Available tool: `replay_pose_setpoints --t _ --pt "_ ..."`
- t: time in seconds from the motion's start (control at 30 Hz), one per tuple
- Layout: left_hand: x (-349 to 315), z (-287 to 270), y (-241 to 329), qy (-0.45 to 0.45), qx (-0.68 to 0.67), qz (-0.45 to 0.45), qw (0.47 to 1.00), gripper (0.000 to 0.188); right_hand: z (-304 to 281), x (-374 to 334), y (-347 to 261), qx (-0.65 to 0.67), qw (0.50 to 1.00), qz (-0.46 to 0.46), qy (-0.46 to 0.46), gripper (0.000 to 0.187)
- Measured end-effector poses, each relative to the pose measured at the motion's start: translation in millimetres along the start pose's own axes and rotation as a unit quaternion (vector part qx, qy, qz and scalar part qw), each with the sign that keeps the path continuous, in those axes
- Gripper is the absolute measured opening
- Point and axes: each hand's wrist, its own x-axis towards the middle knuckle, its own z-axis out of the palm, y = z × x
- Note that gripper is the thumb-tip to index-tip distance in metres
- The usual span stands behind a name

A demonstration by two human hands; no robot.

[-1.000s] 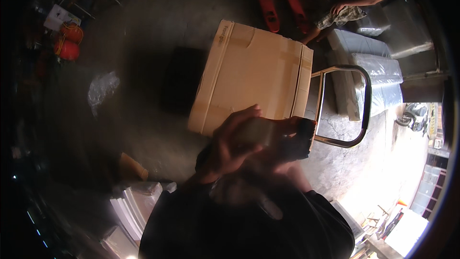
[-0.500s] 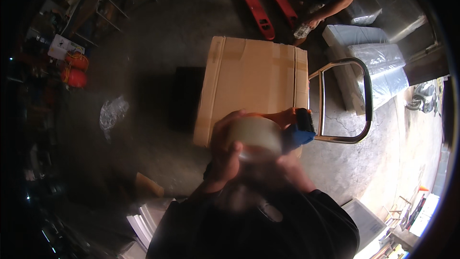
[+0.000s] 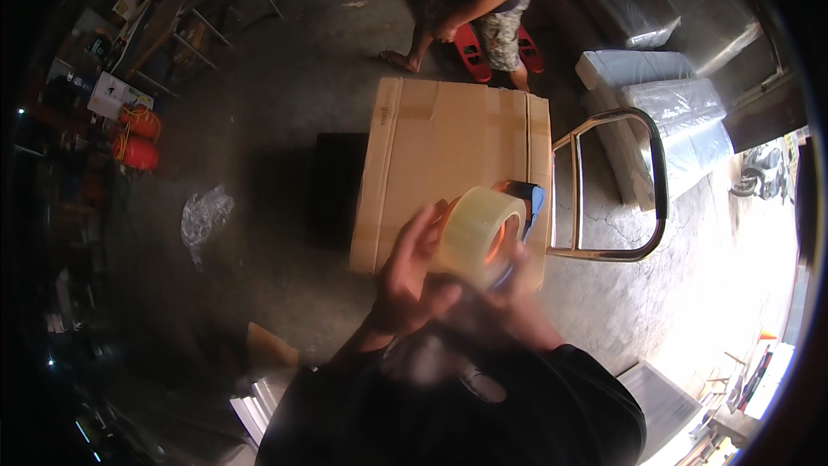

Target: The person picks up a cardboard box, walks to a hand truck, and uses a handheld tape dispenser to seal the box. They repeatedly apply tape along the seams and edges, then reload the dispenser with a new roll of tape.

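A tape dispenser with a wide roll of clear tape (image 3: pixel 470 229) is held up in front of me, over the near part of a large cardboard box (image 3: pixel 444 138). Orange shows around the roll's core, and a blue and black end points away to the right. My right hand (image 3: pixel 522 302), blurred, grips the dispenser from the near right side. My left hand (image 3: pixel 410 267) is at the roll's left, fingers stretched and thumb apart; whether its fingertips touch the dispenser is unclear. Brown tape strips run over the closed box.
A metal trolley handle (image 3: pixel 664 181) rises right of the box. Beyond the box a co-worker (image 3: pixel 500 34) stands by a red pallet jack (image 3: pixel 470 52). Wrapped pale blocks (image 3: pixel 681 112) stand at right. Crumpled clear plastic (image 3: pixel 207 216) lies on the floor at left.
The dispenser has turned so the roll's side faces right, and my left hand's fingers have loosened from around it. The co-worker has moved left and straightened up.
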Motion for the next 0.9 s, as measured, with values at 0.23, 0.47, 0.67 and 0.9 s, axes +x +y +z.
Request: replay_pose_setpoints --t 0.23,0.47,0.67,0.9 --pt "1.8 -17.1 -5.6 -0.075 0.183 0.069 0.978 0.095 29.8 -4.2 8.6 -0.042 0.996 -0.077 -0.025 0.064" --pt "-1.4 -16.6 -6.5 -0.039 0.213 0.026 0.976 0.099 52.5 1.1 0.8 0.125 0.990 0.021 -0.055 0.066" --pt "2.0 -12.5 -1.5 0.013 0.120 -0.022 0.992 0.100 46.0 -16.0 -5.4 -0.045 0.997 -0.032 -0.060 0.078" --pt "4.1 -24.3 15.7 -0.076 0.267 -0.066 0.958 0.094 15.1 -16.8 -24.2 -0.360 0.920 -0.154 -0.032 0.111"
